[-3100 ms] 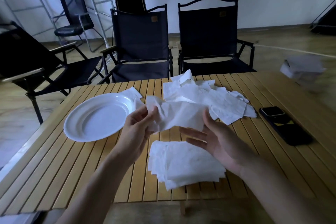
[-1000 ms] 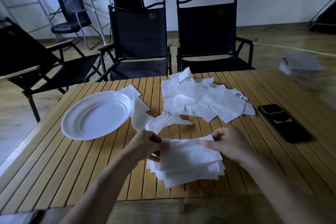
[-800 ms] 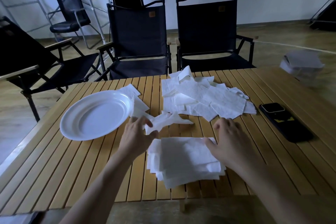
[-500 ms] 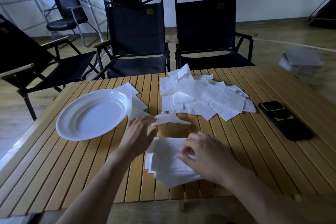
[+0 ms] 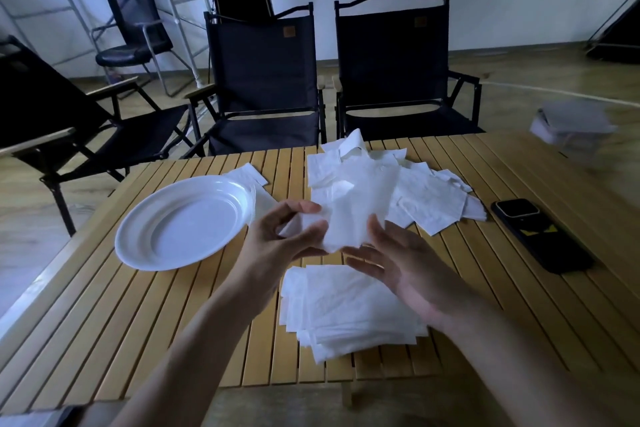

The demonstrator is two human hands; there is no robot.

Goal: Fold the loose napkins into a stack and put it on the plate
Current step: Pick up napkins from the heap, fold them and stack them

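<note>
A loose white napkin (image 5: 349, 222) hangs above the table, pinched at its left edge between thumb and fingers of my left hand (image 5: 277, 239). My right hand (image 5: 398, 260) is beside it, palm up, fingers straight, thumb at the napkin's right edge. Below them lies the stack of folded napkins (image 5: 339, 308) near the front edge. The pile of loose napkins (image 5: 408, 191) spreads over the far middle of the table. The white plate (image 5: 173, 222), with nothing on it, sits at the left.
A black phone (image 5: 533, 232) lies on the slatted wooden table (image 5: 121, 315) at the right. One more napkin (image 5: 247, 174) peeks out behind the plate. Two dark folding chairs (image 5: 266, 80) stand behind the table, another at the left.
Both hands left the folded stack. My left hand picked a loose napkin off the table near the plate and lifted it; my right hand came up beside it.
</note>
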